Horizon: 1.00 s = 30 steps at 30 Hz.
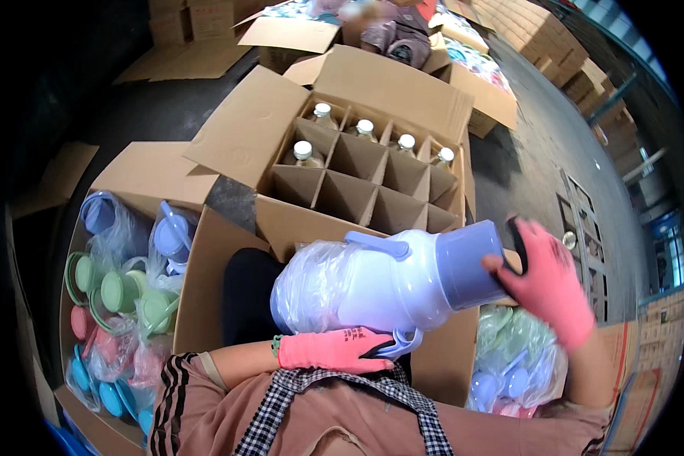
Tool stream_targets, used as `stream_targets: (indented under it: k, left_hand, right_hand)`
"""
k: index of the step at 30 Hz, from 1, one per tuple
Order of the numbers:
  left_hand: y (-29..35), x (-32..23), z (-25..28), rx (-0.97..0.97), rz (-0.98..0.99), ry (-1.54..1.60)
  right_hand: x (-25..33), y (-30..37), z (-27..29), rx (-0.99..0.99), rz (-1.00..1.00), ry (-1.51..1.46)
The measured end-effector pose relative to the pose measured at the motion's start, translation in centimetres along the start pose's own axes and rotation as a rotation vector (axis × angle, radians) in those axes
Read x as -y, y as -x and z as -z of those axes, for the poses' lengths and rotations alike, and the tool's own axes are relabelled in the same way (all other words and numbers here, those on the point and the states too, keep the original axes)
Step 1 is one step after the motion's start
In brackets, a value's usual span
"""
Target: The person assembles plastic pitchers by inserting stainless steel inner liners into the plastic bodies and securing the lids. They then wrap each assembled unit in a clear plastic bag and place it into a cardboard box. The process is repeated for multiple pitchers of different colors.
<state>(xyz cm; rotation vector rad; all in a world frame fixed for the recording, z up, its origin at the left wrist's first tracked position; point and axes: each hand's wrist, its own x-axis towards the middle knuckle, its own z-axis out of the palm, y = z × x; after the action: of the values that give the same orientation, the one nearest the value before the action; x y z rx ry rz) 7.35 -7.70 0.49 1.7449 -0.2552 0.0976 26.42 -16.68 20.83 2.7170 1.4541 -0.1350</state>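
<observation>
A lilac thermos flask (pixel 422 277) lies tilted across my lap, its darker purple lid (pixel 470 264) toward the right. Clear crumpled plastic bag (pixel 308 285) covers its base end. My left hand (pixel 334 350), in a pink glove with dark fingertips, is closed at the flask's side handle (pixel 409 343) on the near side. At the far right, my right hand (pixel 543 277), gloved the same way, curls round the end of the lid; it is slightly blurred. A carry handle (pixel 376 244) lies along the flask's far side.
Ahead stands an open divided carton (pixel 342 182) with several white-capped bottles (pixel 302 150) in its cells. On the left, a carton (pixel 194 285) holds bagged coloured flask parts (pixel 118 291); more bagged parts (pixel 509 365) lie at right. Another person (pixel 395 38) sits beyond, among cartons.
</observation>
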Motion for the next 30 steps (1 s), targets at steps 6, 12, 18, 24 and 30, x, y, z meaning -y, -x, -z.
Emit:
stream_targets:
  k: [6, 12, 18, 24, 30]
  left_hand:
    - [1.6, 0.7, 0.7, -0.107, -0.150, -0.034]
    - [5.9, -2.0, 5.2, -0.575, 0.031, -0.681]
    - [9.0, 4.5, 6.2, -0.469, 0.317, -0.560]
    - [12.9, 6.1, 10.6, -1.058, 0.221, -0.969]
    - [9.7, 2.6, 4.6, -0.077, 0.443, -0.866]
  right_hand:
    - [5.0, 1.7, -12.9, -0.281, 1.292, 0.180]
    - [3.0, -1.3, -11.4, -0.124, 1.022, 0.305]
    - [3.0, -0.5, -7.8, 0.068, 0.881, 0.130]
    - [-2.9, -1.2, -5.1, -0.223, 0.458, -0.267]
    - [-7.5, -1.2, -8.0, -0.796, -0.045, -1.309]
